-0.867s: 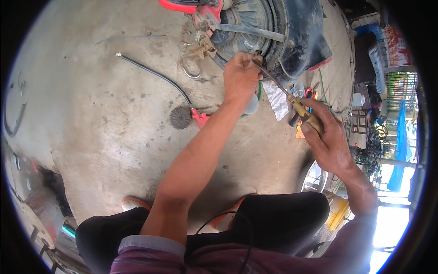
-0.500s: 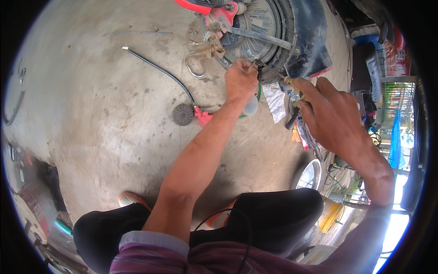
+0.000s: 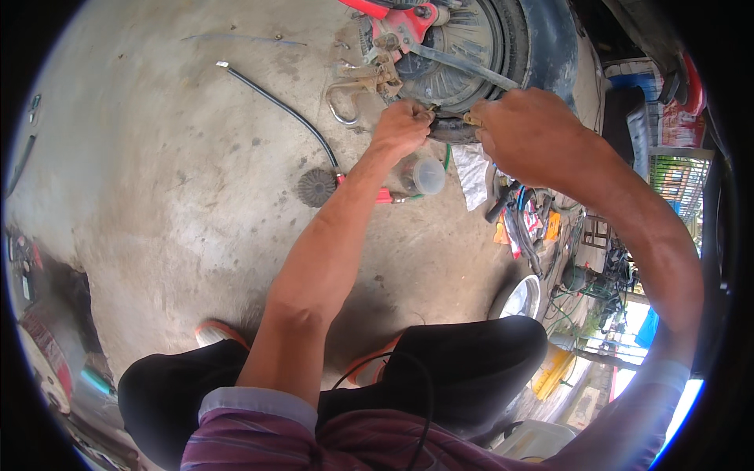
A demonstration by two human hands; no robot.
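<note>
At the near edge of a dusty wheel [image 3: 448, 71], my left hand [image 3: 403, 128] is closed in a pinch; what its fingertips hold is too small to make out. My right hand [image 3: 530, 137] grips a screwdriver, whose yellowish handle [image 3: 472, 119] pokes out at the fingers while its shaft is hard to see. Between the hands runs a black stretch of tyre [image 3: 454, 130]. A grey metal bar [image 3: 463, 66] crosses the wheel from a red bracket [image 3: 407, 27], passing behind my right hand. Beside my left wrist stands a clear plastic jar [image 3: 428, 176].
A black hose [image 3: 287, 116] with a red fitting lies left of my hands, near a round ribbed black piece [image 3: 316, 188]. A silvery sheet [image 3: 471, 174] and a heap of tools and packets [image 3: 526, 224] lie to the right. A metal basin [image 3: 520, 299] sits by my knee.
My right hand has moved up and left, closer to the wheel, bringing the screwdriver nearer my left hand. My left hand shifted slightly left, and the jar now shows fully.
</note>
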